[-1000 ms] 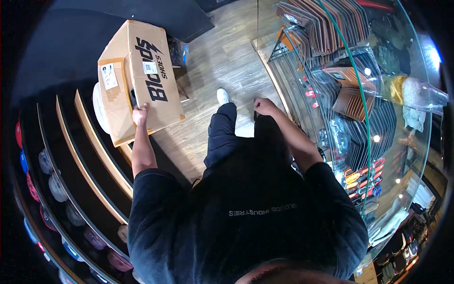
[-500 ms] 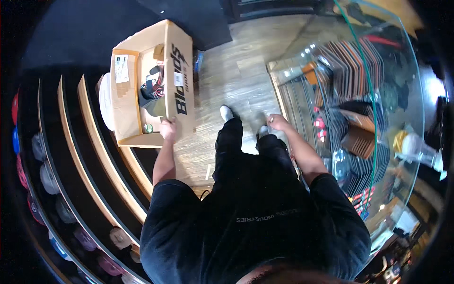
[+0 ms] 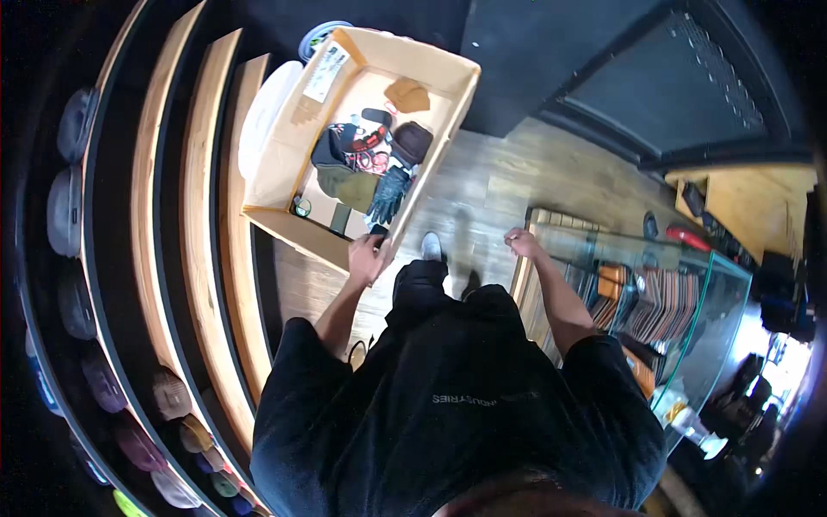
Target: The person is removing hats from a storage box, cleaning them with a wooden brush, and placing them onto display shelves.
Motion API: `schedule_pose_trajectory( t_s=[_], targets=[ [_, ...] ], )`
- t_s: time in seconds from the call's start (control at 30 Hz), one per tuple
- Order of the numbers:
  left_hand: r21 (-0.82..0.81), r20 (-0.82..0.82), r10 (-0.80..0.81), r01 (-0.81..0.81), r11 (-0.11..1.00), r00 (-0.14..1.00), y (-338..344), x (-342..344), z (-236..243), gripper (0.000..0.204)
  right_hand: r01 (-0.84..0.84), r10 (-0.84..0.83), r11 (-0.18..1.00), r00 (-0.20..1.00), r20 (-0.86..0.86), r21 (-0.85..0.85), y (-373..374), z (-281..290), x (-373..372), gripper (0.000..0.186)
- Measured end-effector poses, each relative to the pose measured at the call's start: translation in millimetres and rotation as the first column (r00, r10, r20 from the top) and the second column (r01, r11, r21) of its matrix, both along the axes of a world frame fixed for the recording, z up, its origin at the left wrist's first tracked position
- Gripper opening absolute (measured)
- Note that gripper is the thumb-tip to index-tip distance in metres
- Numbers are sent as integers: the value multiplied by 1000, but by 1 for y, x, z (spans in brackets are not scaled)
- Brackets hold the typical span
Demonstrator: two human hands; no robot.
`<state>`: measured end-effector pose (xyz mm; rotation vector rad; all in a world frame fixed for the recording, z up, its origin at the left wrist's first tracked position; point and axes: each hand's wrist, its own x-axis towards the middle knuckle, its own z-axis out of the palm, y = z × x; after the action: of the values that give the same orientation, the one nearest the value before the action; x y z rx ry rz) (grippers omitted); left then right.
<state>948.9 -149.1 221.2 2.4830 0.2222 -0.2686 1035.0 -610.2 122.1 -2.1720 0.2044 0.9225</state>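
A large open cardboard box (image 3: 301, 233) stands ahead and to my left. My left hand (image 3: 366, 260) grips its rim at the near right corner, fingers curled over the edge. Inside lie a dark glove (image 3: 389, 195), an olive cloth piece (image 3: 347, 187), a black knitted-looking item (image 3: 412, 142), a tan-brown piece (image 3: 407, 95) and a tangle of red and black small things (image 3: 366, 148). A small dark object shows right by my left fingertips. My right hand (image 3: 522, 243) hangs off to the right with fingers curled, and nothing shows in it.
Wooden shelf edges (image 3: 207, 241) with several caps (image 3: 65, 211) line the left. At right stands a glass display case (image 3: 689, 302) holding rows of wallet-like items (image 3: 662, 306). Wood flooring (image 3: 491, 172) runs between them toward a dark door-like panel (image 3: 663, 77).
My view has turned and come closer to the box, so more of its contents show. My left hand stays on the rim. My right hand remains curled beside me.
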Motion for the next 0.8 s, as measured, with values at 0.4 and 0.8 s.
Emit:
schedule_pose_trajectory(
  t_s=[0.4, 0.8],
  targets=[
    [-341, -708, 620, -932, 119, 338, 120, -53, -74, 49, -236, 344, 939, 688, 639, -250, 191, 132, 311, 35],
    [122, -449, 837, -907, 403, 312, 107, -63, -97, 61, -423, 548, 797, 807, 221, -430, 321, 93, 541, 73]
  ],
)
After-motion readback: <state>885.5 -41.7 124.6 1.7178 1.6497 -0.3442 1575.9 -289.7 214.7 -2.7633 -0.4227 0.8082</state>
